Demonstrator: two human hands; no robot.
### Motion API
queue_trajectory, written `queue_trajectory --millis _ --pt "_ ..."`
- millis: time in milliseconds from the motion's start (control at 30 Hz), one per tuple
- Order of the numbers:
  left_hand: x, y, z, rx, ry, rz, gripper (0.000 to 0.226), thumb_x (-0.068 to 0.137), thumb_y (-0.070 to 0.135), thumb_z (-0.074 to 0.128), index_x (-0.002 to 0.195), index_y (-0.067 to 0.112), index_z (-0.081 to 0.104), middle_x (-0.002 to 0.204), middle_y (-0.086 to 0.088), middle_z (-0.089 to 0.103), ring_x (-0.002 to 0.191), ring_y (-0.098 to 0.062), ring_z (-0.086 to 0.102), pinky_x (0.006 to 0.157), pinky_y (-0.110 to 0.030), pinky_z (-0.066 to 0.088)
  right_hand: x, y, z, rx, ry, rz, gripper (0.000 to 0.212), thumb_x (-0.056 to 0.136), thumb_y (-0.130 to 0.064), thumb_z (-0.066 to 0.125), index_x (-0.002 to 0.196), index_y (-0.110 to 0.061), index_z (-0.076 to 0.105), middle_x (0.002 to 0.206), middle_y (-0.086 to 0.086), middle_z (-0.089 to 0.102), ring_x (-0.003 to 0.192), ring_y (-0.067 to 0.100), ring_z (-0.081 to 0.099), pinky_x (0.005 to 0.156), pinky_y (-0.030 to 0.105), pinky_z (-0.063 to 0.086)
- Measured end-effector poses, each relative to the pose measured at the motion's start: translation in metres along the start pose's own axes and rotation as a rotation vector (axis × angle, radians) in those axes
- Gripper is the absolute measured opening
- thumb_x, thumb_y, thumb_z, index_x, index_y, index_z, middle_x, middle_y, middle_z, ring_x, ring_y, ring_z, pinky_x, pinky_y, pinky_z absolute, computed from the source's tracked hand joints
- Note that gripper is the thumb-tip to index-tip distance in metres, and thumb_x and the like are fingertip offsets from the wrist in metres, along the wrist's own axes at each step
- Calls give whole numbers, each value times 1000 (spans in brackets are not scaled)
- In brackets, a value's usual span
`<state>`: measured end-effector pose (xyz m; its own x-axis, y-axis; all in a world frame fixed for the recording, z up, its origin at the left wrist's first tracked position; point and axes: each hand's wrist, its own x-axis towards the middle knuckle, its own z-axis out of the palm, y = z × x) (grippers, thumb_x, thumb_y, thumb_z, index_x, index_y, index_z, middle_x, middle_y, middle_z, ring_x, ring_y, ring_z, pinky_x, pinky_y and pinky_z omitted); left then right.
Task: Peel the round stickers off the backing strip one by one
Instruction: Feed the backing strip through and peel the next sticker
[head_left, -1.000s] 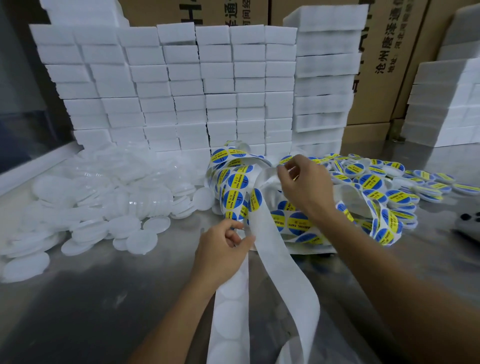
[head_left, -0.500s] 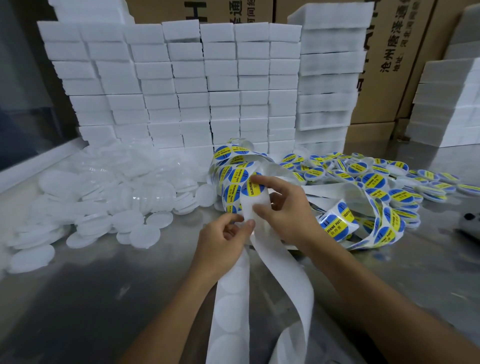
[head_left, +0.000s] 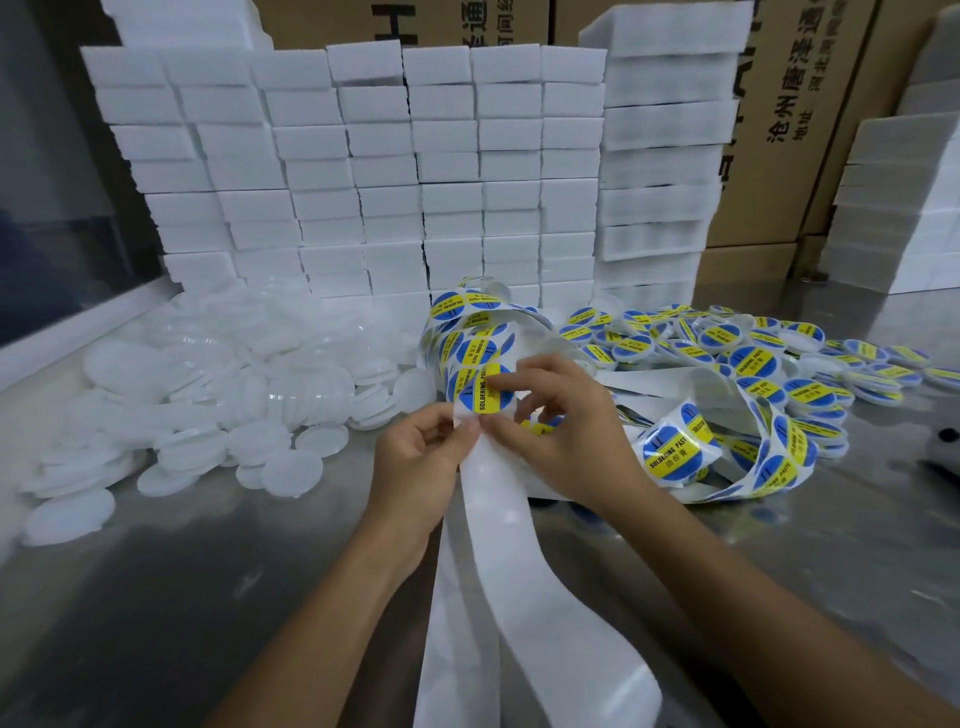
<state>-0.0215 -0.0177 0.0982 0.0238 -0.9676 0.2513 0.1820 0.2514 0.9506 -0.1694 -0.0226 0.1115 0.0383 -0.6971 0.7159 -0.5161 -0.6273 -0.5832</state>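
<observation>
A long white backing strip (head_left: 511, 545) runs from the table centre down toward me, its lower part bare of stickers. My left hand (head_left: 421, 467) pinches the strip's edge between thumb and fingers. Just above it sits a round blue and yellow sticker (head_left: 480, 389) marked "SOLDERING PASTE", still on the strip. My right hand (head_left: 563, 431) pinches that sticker at its right side, index finger lying across its yellow band. More of the strip, loaded with stickers (head_left: 470, 327), coils up behind my hands.
A heap of clear round plastic lids (head_left: 218, 395) covers the steel table (head_left: 208, 597) at left. Lids with stickers on them (head_left: 769, 353) pile at right. Stacked white foam blocks (head_left: 415, 171) and cardboard boxes (head_left: 810, 104) stand behind. A dark object (head_left: 943, 447) lies at the right edge.
My right hand came back from the pile at the right to the strip and now pinches the topmost sticker. My left hand kept its hold on the strip.
</observation>
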Motion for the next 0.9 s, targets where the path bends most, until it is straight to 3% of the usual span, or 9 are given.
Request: queue_trajectory --millis 100,233,333,433,567,700,767,833,900 --pt "-1 0 1 23 -2 11 32 91 3 62 76 27 78 80 1 76 72 -7 71 61 -16 53 -1 2 -1 -171 67 -125 16 76 -20 85 90 -17 79 111 6 54 78 10 54 66 25 48" --pt "-1 -2 2 44 -2 13 34 91 2 62 76 28 78 81 0 76 72 -8 71 61 -17 53 1 2 -2 -140 77 -172 6 78 -13 83 82 -11 78 87 4 59 65 12 53 60 29 47" --pt "0 -5 1 71 15 20 35 90 1 62 76 28 78 80 0 76 72 -8 70 62 -18 53 3 0 -2 16 86 -1 7 78 -13 82 78 -12 75 71 2 62 58 5 49 59 19 42" --pt "2 -8 -1 119 36 23 36 89 2 63 73 31 77 78 2 76 71 -7 70 63 -18 54 8 -3 -4 361 94 375 9 80 -15 81 80 -9 74 65 7 67 57 7 56 54 21 48" --pt "4 -12 -3 142 56 14 35 88 0 64 71 29 77 77 1 75 68 -7 67 62 -18 53 13 -2 -9 652 113 722 13 80 -20 81 77 -12 72 55 -7 58 49 8 49 52 21 41" --pt "7 -21 -8 301 143 74 23 83 6 72 73 27 69 63 1 65 61 -11 58 64 -25 49 14 -4 -14 799 114 760 17 76 -28 82 78 -16 70 67 -5 66 57 8 60 55 20 49" --pt "8 -24 -10 440 176 152 23 78 12 79 75 25 59 59 5 61 55 -6 54 60 -19 47 13 -7 -13 842 74 725 26 67 -32 82 83 -14 72 73 -3 70 64 9 65 56 18 50" --pt "7 -26 -12 581 174 212 27 75 20 82 72 23 55 58 7 58 53 -4 52 55 -17 45 11 -9 -8 879 36 715 30 61 -29 81 85 -13 74 77 0 73 71 10 70 59 17 52" --pt "6 -24 -13 702 160 223 27 76 31 80 70 22 56 62 6 58 56 -7 54 58 -26 48 7 -9 -1 950 20 725 24 62 -18 80 85 -13 74 81 4 76 76 12 73 62 18 54"
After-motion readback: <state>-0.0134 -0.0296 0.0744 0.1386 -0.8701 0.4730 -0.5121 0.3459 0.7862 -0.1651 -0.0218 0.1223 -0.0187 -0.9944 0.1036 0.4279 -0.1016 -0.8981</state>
